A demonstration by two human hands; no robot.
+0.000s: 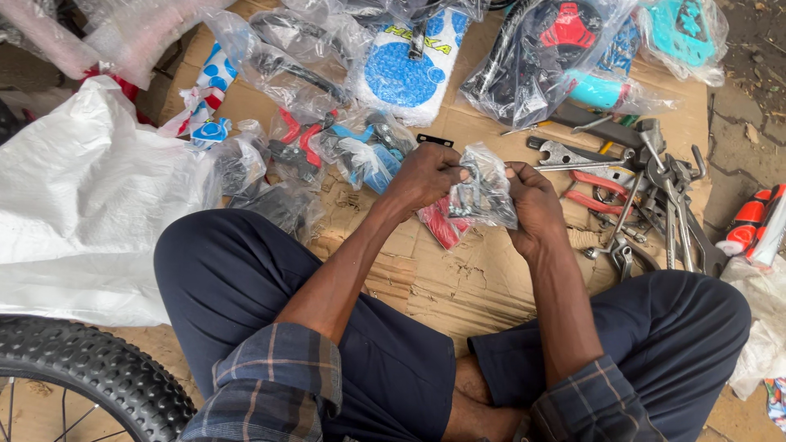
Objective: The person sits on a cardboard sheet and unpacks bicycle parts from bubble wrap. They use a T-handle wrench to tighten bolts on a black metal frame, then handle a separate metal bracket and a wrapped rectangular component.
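Knees [246,270] framed both hands, left hand [422,176] and right hand [532,200] pinching small plastic bag [483,196]; tearing near the top seemed safest so parts stayed inside.

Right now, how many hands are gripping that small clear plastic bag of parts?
2: the left hand grips the small clear plastic bag on its left side, the right hand on its right. No other hands appear.

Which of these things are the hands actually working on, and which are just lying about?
In hand:
small clear bag of dark metal parts, gripped by left hand and right hand

Lying about:
pile of spanners and pliers
bagged red and blue brake levers
white sack
knobbly tyre
cardboard sheet
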